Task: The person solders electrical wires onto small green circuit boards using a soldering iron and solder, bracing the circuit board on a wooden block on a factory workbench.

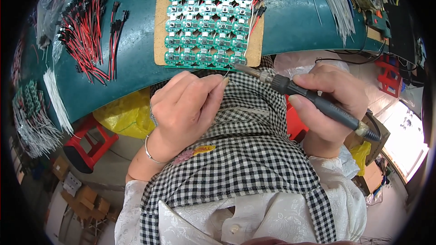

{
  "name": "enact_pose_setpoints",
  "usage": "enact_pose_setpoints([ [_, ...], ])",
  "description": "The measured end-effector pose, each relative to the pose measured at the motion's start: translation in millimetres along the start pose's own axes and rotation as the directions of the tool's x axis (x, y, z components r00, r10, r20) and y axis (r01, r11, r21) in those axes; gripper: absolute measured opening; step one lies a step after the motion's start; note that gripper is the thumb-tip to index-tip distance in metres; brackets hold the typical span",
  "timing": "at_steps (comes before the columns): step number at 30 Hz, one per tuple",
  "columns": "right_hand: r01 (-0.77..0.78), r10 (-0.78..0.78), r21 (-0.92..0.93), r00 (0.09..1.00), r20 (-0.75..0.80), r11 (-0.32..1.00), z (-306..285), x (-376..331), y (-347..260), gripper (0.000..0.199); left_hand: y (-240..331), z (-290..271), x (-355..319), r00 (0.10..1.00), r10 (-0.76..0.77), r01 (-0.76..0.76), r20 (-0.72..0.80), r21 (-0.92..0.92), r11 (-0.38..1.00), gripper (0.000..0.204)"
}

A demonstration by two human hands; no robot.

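Right hand (329,104) is gripping a stiff, light soldering iron (309,97) by its black handle; left hand (186,106) is pinching thin, bendy wire (225,76) near circuit boards (206,27).

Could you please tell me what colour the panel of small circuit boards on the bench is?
Green, with silvery metal tabs; the circuit board panel shows in the head view.

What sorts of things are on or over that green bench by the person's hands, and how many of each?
Green circuit board panel: 1
Brown backing board: 1
Soldering iron, held in the right hand: 1
Thin wire, pinched by the left hand: 1
Bundles of red-and-black leads: 1
Total: 5
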State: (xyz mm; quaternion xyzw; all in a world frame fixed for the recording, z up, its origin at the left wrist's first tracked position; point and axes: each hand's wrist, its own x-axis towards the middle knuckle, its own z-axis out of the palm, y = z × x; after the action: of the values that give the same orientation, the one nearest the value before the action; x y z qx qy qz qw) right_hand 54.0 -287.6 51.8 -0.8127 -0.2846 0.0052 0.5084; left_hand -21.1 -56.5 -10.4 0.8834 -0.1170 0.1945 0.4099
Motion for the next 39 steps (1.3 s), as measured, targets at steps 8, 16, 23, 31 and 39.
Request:
enact_pose_setpoints([
  [8, -0.010, 0.017, 0.105, 0.997, -0.072, 0.994, -0.9, -2.8, 5.2, 0.022, -1.3, -0.3, -0.1, 0.998, 0.021, -0.024, -0.063, -0.043, 0.999, 0.017],
  [16, 0.013, 0.003, 0.153, 0.995, -0.102, 0.988, -13.9, -5.7, 13.6, 0.024, 1.8, 2.6, -1.8, 1.000, 0.005, -0.006, -0.003, -0.102, 0.995, 0.018],
  [23, 0.017, -0.015, 0.140, 1.000, -0.017, 0.990, -10.1, 2.1, 17.4, 0.022, -1.0, 7.6, 0.8, 0.999, 0.043, -0.045, -0.031, -0.054, 0.998, 0.018],
  [31, -0.014, 0.008, 0.125, 0.999, 0.047, 0.992, -13.3, 5.2, 12.0, 0.023, 0.5, 8.0, 1.9, 0.999, 0.021, -0.020, 0.032, -0.041, 0.999, 0.017],
  [39, -0.005, -0.007, 0.093, 0.992, 0.126, 0.996, -14.7, 7.6, 3.4, 0.024, 1.0, 9.6, 1.5, 1.000, 0.018, -0.018, 0.024, -0.029, 0.999, 0.016],
])
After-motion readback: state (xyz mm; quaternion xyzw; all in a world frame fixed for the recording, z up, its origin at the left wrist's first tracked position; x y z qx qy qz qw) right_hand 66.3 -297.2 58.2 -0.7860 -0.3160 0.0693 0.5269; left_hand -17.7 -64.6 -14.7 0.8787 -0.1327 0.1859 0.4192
